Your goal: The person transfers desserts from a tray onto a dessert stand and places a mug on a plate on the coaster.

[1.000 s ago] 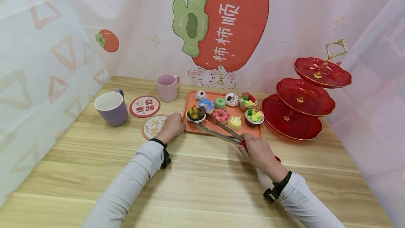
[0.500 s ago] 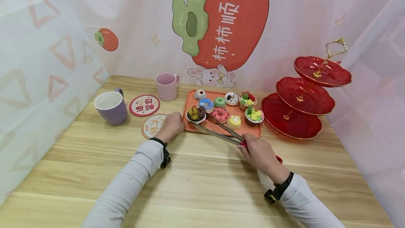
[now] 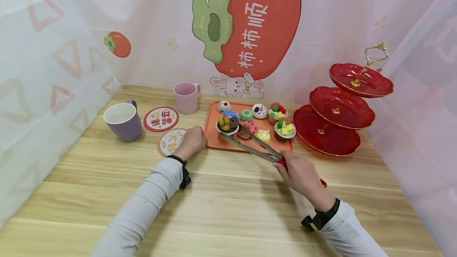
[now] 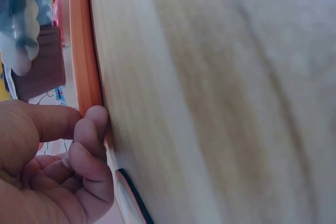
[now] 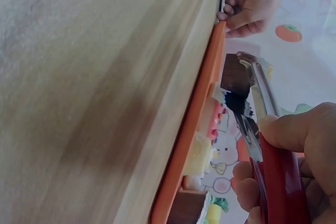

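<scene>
My right hand [image 3: 300, 173] grips red-handled metal tongs [image 3: 255, 151]. Between the tong tips is a toy cupcake [image 3: 227, 124] with a chocolate swirl and yellow pieces on top; its brown base [image 5: 233, 74] shows raised above the tray rim in the right wrist view. At the left corner of the orange tray [image 3: 210, 132], my left hand [image 3: 192, 142] pinches the rim between thumb and finger, plain in the left wrist view. Other toy sweets sit on the tray, among them a pink doughnut [image 3: 248, 125], partly behind the tongs, and a fruit cupcake [image 3: 284, 131].
A three-tier red stand [image 3: 333, 132] with a gold handle is right of the tray. Leftward stand a purple mug [image 3: 125, 127] and a pink mug [image 3: 186, 100], near two round coasters [image 3: 160, 119]. A printed cloth [image 3: 150, 31] hangs behind the table.
The tongs have lifted the chocolate cupcake and carried it slightly right, so it now overlaps the blue doughnut. My right hand has shifted right; my left hand keeps its place at the tray corner.
</scene>
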### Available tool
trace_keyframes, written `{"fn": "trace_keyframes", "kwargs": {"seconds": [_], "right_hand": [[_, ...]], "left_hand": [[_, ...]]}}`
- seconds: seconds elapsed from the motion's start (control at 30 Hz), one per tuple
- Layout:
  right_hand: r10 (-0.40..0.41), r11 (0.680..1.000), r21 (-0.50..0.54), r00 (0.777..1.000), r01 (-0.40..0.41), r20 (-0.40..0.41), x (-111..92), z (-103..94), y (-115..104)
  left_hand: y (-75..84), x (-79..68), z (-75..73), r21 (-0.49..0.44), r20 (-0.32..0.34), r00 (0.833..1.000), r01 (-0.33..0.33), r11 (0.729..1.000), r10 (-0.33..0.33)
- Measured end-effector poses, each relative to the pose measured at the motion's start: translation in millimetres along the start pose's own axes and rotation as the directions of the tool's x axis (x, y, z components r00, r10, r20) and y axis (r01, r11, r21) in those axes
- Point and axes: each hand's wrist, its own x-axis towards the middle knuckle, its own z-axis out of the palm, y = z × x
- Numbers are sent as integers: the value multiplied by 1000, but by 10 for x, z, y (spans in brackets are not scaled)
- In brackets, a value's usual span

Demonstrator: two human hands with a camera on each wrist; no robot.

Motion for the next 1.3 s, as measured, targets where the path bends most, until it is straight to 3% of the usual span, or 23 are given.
{"fn": "trace_keyframes", "kwargs": {"seconds": [0.2, 0.67, 1.3], "right_hand": [[13, 1000, -6, 999, -14, -33, -73, -80, 10], [88, 996, -7, 996, -88, -22, -253, -234, 94], [103, 995, 0, 985, -104, -136, -517, -387, 274]], "left_hand": [[-17, 14, -2, -13, 9, 1000, 9, 1000, -9], [-26, 8, -2, -21, 25, 1000, 17, 1000, -17], [-12, 42, -9, -13, 45, 999, 2, 1000, -2]]}}
